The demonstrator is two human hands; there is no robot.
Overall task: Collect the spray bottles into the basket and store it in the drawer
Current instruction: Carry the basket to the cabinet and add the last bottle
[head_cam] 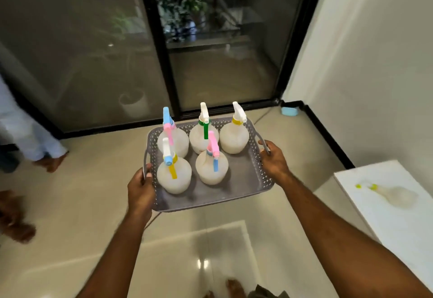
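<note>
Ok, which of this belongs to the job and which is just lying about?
Job:
grey basket, gripped by left hand and right hand
five spray bottles standing in it
sixth spray bottle lying on white surface

Lying about:
blue object in corner
white pot behind glass door

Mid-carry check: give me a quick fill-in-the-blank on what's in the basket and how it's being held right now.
1. The grey basket holds ____ spray bottles standing upright.
2. The left hand and the right hand each grip a ____ of the basket.
3. The middle bottle in the far row has a ____ trigger.
4. One more spray bottle lies on its side on the ____ surface at the right.

Missing words: five; handle; green; white
</note>
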